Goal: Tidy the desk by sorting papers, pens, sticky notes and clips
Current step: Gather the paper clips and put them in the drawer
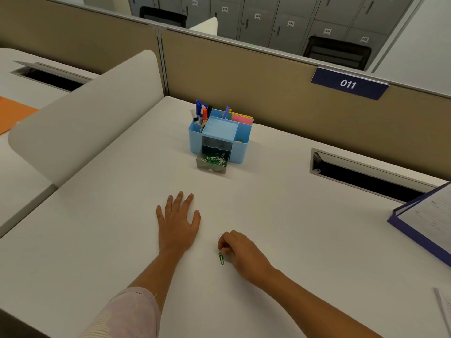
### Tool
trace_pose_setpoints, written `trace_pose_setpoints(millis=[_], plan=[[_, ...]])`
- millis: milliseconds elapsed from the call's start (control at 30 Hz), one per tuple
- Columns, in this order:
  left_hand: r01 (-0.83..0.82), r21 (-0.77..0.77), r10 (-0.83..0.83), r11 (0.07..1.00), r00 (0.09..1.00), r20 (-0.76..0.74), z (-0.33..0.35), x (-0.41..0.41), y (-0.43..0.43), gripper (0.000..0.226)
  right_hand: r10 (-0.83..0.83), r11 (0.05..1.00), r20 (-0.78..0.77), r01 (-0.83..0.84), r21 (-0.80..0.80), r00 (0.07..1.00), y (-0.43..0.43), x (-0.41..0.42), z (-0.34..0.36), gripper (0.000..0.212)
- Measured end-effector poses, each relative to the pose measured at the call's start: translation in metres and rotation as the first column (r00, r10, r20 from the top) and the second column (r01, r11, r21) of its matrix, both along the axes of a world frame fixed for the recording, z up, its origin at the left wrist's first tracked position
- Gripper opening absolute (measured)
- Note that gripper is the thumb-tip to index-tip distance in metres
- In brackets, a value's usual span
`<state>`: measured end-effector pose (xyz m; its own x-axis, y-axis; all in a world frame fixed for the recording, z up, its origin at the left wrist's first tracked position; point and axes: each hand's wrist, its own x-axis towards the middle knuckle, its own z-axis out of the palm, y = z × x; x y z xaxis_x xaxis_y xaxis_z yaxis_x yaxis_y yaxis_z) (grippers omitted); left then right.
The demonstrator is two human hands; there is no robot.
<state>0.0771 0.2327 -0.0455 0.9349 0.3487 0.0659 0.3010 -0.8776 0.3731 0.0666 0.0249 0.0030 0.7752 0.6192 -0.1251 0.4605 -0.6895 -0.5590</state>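
The right hand [235,250] pinches the small green wire paper clip [221,259], which points back toward the person. The left hand [178,220] lies flat, open. The open grey plastic drawer of clips [212,164] sits straight ahead, well apart.

The left hand [177,224] lay flat on the table [280,215]; the right hand [240,250] pinched a green paperclip [221,258] near the blue organizer [219,135].

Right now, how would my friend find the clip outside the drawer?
Start at the blue organizer mid-desk, then come toward the person. The green paper clip is pinched by the right hand. Other clips lie in the open drawer; this one is alone.
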Motion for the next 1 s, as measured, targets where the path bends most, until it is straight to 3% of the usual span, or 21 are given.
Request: trace_pose_setpoints(millis=[100,533,833,1000], plan=[[0.002,-0.002,-0.002,1.000,1.000,-0.005,0.000,0.001,0.000,0.061,-0.005,1.000,-0.003,0.005,-0.014,1.000,-0.004,-0.011,-0.002,0.024],[0.001,-0.005,-0.001,1.000,1.000,0.003,0.000,0.000,0.000,0.063,-0.325,0.944,-0.085,0.328,0.029,0.942,0.035,-0.032,-0.001,0.014],[0.002,-0.019,-0.002,1.000,1.000,0.014,0.000,0.000,-0.001,0.063,-0.253,0.959,-0.075,0.240,-0.151,0.965,0.050,-0.022,-0.010,0.021],[0.000,-0.013,0.000,1.000,1.000,-0.017,0.002,0.000,-0.001,0.061,-0.278,0.958,-0.119,0.267,-0.104,0.953,0.034,-0.004,0.002,0.015]])
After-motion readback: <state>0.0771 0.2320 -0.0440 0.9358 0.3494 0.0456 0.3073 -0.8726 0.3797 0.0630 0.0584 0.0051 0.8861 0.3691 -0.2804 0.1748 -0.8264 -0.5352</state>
